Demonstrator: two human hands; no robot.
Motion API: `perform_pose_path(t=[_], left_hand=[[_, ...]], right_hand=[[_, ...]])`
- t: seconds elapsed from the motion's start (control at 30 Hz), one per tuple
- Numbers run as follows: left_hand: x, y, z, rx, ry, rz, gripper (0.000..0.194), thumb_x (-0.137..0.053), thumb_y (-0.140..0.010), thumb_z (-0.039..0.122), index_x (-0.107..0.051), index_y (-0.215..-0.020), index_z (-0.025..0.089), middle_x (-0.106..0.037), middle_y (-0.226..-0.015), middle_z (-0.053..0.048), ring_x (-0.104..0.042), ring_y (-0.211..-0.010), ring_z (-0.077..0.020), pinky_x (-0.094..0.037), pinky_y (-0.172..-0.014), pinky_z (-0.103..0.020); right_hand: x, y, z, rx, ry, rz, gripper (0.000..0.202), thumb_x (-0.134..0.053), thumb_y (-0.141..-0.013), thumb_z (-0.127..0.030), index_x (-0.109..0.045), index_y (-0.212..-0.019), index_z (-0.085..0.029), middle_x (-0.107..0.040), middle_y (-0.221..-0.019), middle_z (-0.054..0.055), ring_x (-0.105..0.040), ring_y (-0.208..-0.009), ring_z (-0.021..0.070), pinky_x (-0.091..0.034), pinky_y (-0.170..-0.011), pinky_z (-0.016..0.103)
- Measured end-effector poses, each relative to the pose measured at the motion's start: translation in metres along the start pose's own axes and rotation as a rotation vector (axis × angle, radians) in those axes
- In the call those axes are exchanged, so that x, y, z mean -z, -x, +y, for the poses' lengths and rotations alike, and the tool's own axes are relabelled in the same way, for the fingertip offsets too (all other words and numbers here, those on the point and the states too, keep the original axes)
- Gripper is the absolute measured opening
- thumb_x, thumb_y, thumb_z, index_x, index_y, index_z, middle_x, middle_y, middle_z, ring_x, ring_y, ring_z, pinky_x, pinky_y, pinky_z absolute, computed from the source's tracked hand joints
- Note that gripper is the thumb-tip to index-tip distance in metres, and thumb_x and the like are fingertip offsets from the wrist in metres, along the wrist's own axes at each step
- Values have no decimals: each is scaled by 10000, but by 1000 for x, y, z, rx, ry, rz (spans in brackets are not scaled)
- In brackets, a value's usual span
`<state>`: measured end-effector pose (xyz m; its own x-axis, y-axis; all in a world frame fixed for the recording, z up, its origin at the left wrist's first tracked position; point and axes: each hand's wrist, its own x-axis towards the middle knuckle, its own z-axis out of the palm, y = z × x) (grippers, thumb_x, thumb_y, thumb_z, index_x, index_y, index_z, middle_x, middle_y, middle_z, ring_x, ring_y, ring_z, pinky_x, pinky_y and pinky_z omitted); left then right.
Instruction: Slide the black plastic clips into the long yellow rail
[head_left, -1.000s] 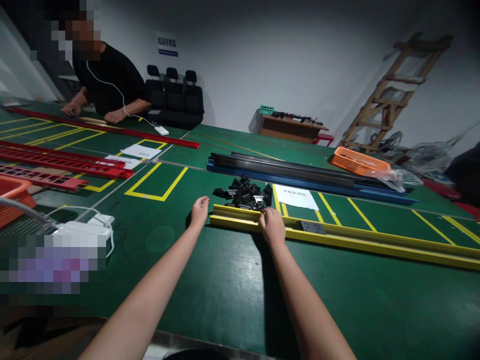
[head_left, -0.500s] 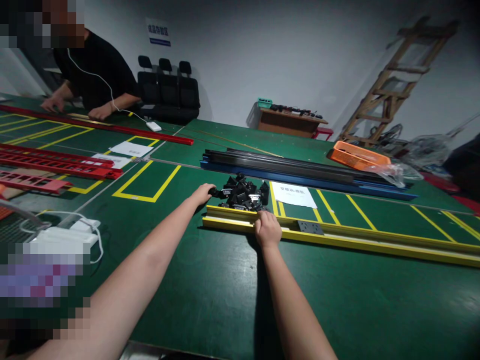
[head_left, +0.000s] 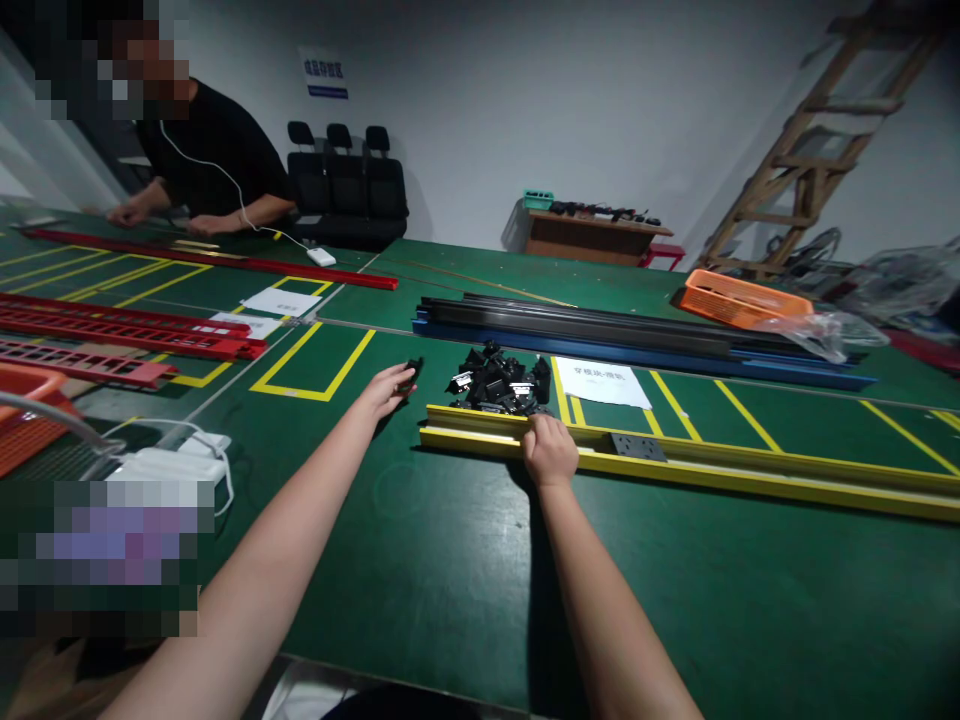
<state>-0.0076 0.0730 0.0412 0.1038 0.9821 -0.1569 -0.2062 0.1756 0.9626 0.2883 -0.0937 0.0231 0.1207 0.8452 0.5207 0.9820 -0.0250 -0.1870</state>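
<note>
My left hand (head_left: 386, 390) is closed on a small black plastic module (head_left: 413, 373), held above the green table left of the pile of black modules (head_left: 501, 378). With fingers curled over it, my right hand (head_left: 551, 450) grips the yellow channel rail (head_left: 735, 478) near its left end. What lies under those fingers is hidden. A black socket module (head_left: 637, 447) sits inside the rail's channel, a little right of my right hand. The pile lies just behind the rail's left end.
Behind the pile lie black and blue rails (head_left: 600, 335), with a white paper label (head_left: 604, 383) in front. An orange basket (head_left: 742, 297) stands back right. Red rails (head_left: 112, 330) and a white power strip (head_left: 169, 465) lie left. Across the table, a co-worker (head_left: 217, 160) leans over a red rail.
My left hand has drawn back from the pile's left edge toward me with a black module. My right hand stays on the yellow rail. The view has shifted slightly.
</note>
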Motion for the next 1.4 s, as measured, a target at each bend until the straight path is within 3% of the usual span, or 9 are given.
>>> perform_pose_path(t=[0.13, 0.37, 0.8, 1.1, 1.4], left_hand=[[6, 33, 5, 31, 320, 0, 151, -575, -796, 256, -624, -891, 150, -678, -828, -64, -640, -764, -125, -534, -833, -329], [12, 69, -12, 72, 560, 26, 109, -599, -771, 143, -623, -869, 101, -697, -760, -58, -660, -689, -106, -544, -728, -223], [27, 92, -40, 97, 428, -39, 220, -637, -712, 83, -619, -930, 56, -707, -867, -112, -673, -737, -125, -548, -749, -222], [25, 95, -43, 80, 382, -129, 357, -663, -699, 114, -603, -1051, 95, -696, -983, -109, -671, -862, -131, -536, -778, -198], [21, 96, -42, 98, 253, -195, 390, -729, -645, 171, -629, -1006, 61, -706, -902, -107, -663, -729, -113, -522, -671, -175]], right_hand=[[0, 1, 0, 8, 16, 21, 298, -341, -867, -221, -583, -1030, -162, -596, -1016, 81, -465, -988, 208, -320, -918, 297], [-6, 2, 4, 52, 12, 124, 247, -400, -841, -215, -594, -983, -161, -618, -962, 75, -492, -934, 210, -349, -863, 292], [-4, 3, 1, 28, -2, 133, 238, -418, -831, -211, -594, -984, -169, -629, -989, 62, -505, -945, 199, -363, -833, 284], [-5, 4, 2, 27, -23, 143, 242, -413, -829, -205, -594, -987, -172, -629, -985, 63, -506, -943, 199, -362, -828, 288], [-6, 4, 1, 23, -42, 152, 247, -409, -829, -201, -594, -990, -176, -630, -973, 63, -503, -938, 200, -361, -845, 296]])
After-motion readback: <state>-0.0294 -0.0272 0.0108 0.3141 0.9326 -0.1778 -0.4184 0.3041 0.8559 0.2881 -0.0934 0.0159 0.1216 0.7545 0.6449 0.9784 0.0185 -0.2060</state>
